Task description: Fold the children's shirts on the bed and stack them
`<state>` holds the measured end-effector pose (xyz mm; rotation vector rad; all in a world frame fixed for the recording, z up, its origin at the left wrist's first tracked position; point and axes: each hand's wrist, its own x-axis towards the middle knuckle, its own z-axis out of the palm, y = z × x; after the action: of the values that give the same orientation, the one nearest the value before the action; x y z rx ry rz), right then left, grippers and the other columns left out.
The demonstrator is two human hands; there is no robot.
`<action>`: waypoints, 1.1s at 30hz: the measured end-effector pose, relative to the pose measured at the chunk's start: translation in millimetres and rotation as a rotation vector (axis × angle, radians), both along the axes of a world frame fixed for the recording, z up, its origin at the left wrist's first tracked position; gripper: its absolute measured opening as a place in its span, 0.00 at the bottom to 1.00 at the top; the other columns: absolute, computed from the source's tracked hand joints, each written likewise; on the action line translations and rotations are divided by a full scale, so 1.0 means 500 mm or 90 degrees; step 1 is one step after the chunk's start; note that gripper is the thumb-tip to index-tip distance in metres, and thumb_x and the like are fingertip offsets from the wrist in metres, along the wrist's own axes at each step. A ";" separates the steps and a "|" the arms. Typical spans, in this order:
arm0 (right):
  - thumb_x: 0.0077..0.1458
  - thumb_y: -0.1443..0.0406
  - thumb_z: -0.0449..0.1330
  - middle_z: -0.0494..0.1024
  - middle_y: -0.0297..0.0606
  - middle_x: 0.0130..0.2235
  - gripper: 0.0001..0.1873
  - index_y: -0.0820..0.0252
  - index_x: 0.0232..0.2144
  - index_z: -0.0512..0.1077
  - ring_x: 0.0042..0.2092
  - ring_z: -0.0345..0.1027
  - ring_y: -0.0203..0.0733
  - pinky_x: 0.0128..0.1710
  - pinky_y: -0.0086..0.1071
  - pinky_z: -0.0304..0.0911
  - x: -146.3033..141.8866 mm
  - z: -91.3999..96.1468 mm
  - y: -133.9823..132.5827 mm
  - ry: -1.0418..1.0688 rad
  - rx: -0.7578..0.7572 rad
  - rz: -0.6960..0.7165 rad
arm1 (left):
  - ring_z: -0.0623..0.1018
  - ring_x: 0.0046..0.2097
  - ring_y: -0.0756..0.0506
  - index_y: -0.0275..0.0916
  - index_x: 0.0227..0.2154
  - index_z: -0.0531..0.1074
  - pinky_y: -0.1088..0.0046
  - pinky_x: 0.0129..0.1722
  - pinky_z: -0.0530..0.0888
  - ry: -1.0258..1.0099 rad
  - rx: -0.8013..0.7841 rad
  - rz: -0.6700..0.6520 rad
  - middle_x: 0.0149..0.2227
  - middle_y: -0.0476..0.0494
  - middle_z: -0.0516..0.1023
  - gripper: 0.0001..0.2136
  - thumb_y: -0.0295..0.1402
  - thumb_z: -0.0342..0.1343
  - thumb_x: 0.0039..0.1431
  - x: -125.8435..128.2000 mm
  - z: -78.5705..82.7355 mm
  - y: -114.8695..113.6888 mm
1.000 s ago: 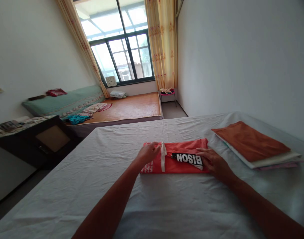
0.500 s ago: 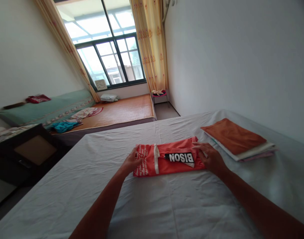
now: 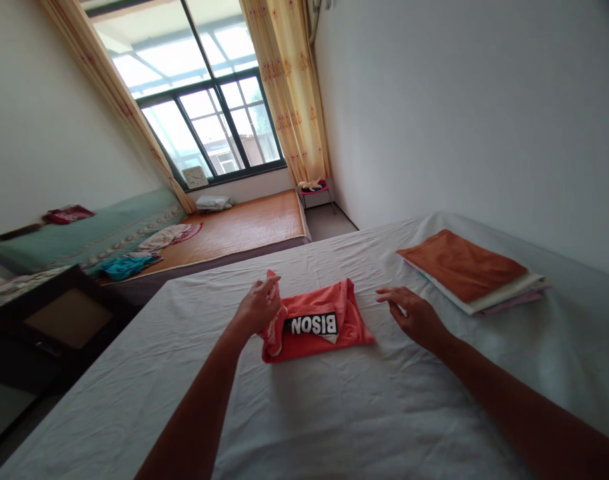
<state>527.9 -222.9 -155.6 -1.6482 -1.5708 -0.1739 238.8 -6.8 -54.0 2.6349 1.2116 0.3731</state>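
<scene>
A folded red garment (image 3: 309,303) with a black-and-white BISON print lies on the white-sheeted bed (image 3: 384,413). My left hand (image 3: 258,307) grips its left end, which is raised and bent up off the sheet. The lettered part of the cloth is mostly hidden behind these fingers. To the right of the garment, my right hand (image 3: 409,313) hovers apart from it, fingers loosely spread and holding nothing. Beyond that hand sits a stack of folded cloths, with an orange-brown folded cloth (image 3: 464,263) on top and pale ones beneath.
A second bed with a brown mat (image 3: 249,217) stands under the window, with a blue cloth (image 3: 127,267) and other fabric on it. A dark cabinet (image 3: 69,320) is at the left. The white wall (image 3: 474,120) runs along the right side.
My left hand has lifted the garment's left end, and the garment has shifted left. My right hand has let go of its right end. The view has shifted slightly.
</scene>
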 end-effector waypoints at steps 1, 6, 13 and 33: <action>0.54 0.72 0.50 0.77 0.38 0.47 0.16 0.54 0.40 0.73 0.50 0.69 0.43 0.51 0.41 0.65 0.001 0.000 -0.001 0.003 0.001 0.001 | 0.74 0.45 0.43 0.42 0.57 0.63 0.69 0.46 0.70 0.013 0.013 -0.015 0.46 0.41 0.70 0.26 0.28 0.50 0.52 0.036 -0.001 -0.021; 0.52 0.72 0.50 0.77 0.37 0.46 0.17 0.53 0.39 0.74 0.49 0.70 0.43 0.50 0.41 0.66 0.010 0.000 -0.004 0.016 0.001 0.003 | 0.75 0.44 0.41 0.43 0.58 0.59 0.66 0.43 0.71 0.063 0.029 -0.089 0.52 0.36 0.65 0.25 0.27 0.48 0.55 0.180 -0.031 -0.113; 0.52 0.73 0.51 0.78 0.37 0.45 0.18 0.53 0.40 0.74 0.48 0.71 0.42 0.49 0.39 0.67 0.018 -0.015 -0.003 0.026 -0.033 0.025 | 0.75 0.45 0.40 0.39 0.55 0.61 0.64 0.44 0.72 0.012 -0.026 -0.175 0.51 0.33 0.65 0.20 0.29 0.48 0.58 0.278 -0.100 -0.179; 0.63 0.55 0.48 0.59 0.46 0.63 0.29 0.62 0.62 0.57 0.64 0.50 0.49 0.62 0.48 0.46 -0.228 0.019 0.167 -0.181 -0.192 0.124 | 0.57 0.64 0.42 0.40 0.58 0.62 0.57 0.62 0.56 -0.035 0.081 -0.149 0.61 0.41 0.63 0.20 0.35 0.43 0.65 0.081 -0.212 -0.066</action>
<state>413.8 -139.5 -146.3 -1.7409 -2.0458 -0.0719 279.4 -39.8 -160.0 2.8137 0.8765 0.4889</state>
